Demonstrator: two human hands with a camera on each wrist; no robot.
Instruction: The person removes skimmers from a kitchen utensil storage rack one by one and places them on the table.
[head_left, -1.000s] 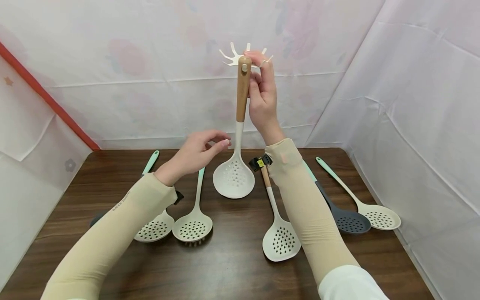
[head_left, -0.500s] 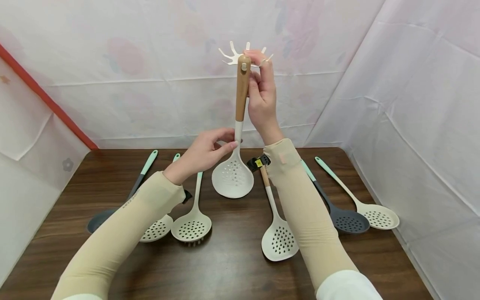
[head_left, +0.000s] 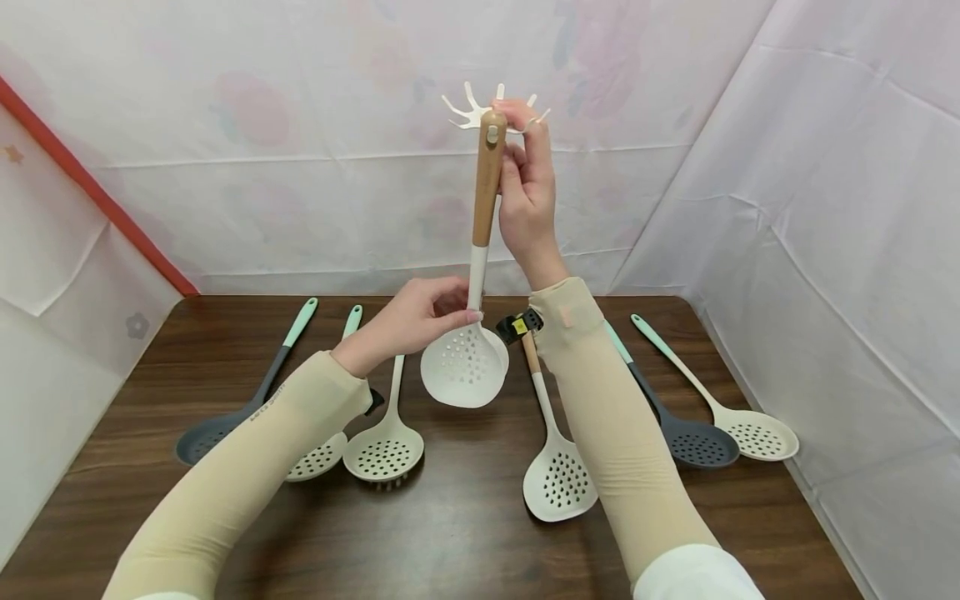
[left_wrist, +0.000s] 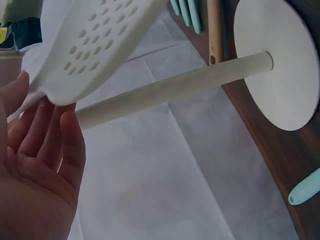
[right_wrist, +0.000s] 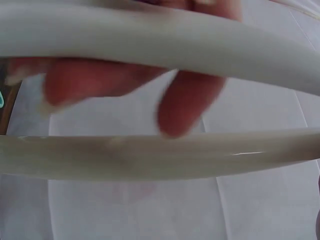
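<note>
Head view: our right hand [head_left: 525,196] grips the top of the white perforated skimmer with a wooden handle [head_left: 474,275] at the white hooked rack [head_left: 468,112], while our left hand [head_left: 416,317] pinches its neck above the dark wooden counter [head_left: 450,533]. Left wrist view: straight fingers [left_wrist: 47,130] touch the skimmer bowl beside the rack's pole [left_wrist: 175,90]. Right wrist view: blurred fingers [right_wrist: 190,102] curl behind pale bars.

Head: you look forward and down over the table [head_left: 465,533].
Left wrist: close under the white slotted spoon [left_wrist: 95,40], shared with head.
Right wrist: blurred, pressed against fingers [right_wrist: 190,100].
</note>
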